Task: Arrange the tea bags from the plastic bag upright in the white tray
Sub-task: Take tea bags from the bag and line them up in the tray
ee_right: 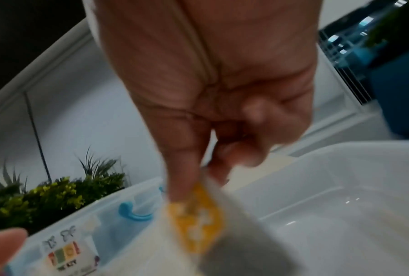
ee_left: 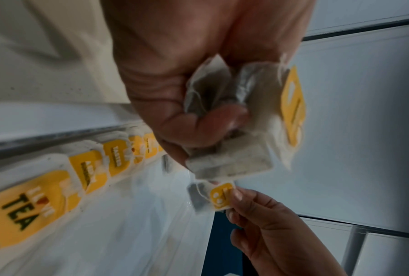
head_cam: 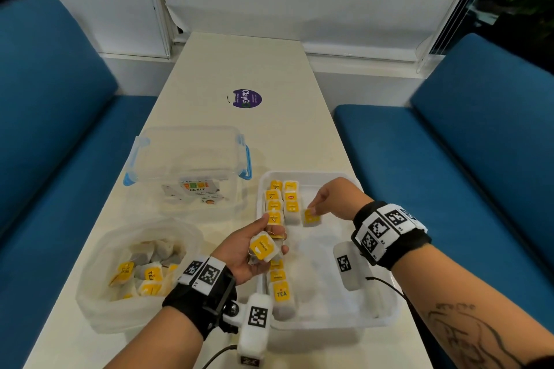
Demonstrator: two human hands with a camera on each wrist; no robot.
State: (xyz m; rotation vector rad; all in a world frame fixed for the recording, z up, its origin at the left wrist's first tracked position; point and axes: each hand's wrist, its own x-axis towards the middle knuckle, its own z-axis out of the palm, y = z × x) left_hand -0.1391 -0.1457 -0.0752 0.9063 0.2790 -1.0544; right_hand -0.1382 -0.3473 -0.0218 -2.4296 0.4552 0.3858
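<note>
Tea bags (head_cam: 141, 275) lie loose and flat in the plastic bag (head_cam: 99, 252) at the near left of the surface (head_cam: 239, 69); just right of it the left hand (head_cam: 245, 252) is cupped palm-up over the white tray's left rim, fingers curled round a small bunch of bags (head_cam: 265, 247), their yellow tags facing up; beyond the bag stands a clear lidded box (head_cam: 189, 165) with blue clips, touching nothing the move needs.

Along the left wall of the white tray (head_cam: 386, 320) a row of upright bags (head_cam: 280, 293) runs from the near end to the far end; a second, shorter row (head_cam: 291, 204) stands beside it at the far end only; the right hand (head_cam: 329, 199) pinches one bag (head_cam: 311, 216) by its top edge, the bag hanging tag-up with its long axis roughly vertical, just right of that short row's nearest bag.

I judge the step to be setting this bag down as the next in the second row; the gap lies below and slightly left of the fingertips, so the right hand is plainly the nearer one; the left serves as the supply.

Room is generous to the right and toward the near end, where the tray floor is bare; the tight side is the left, where a careless lowering could tip the standing neighbours.
</note>
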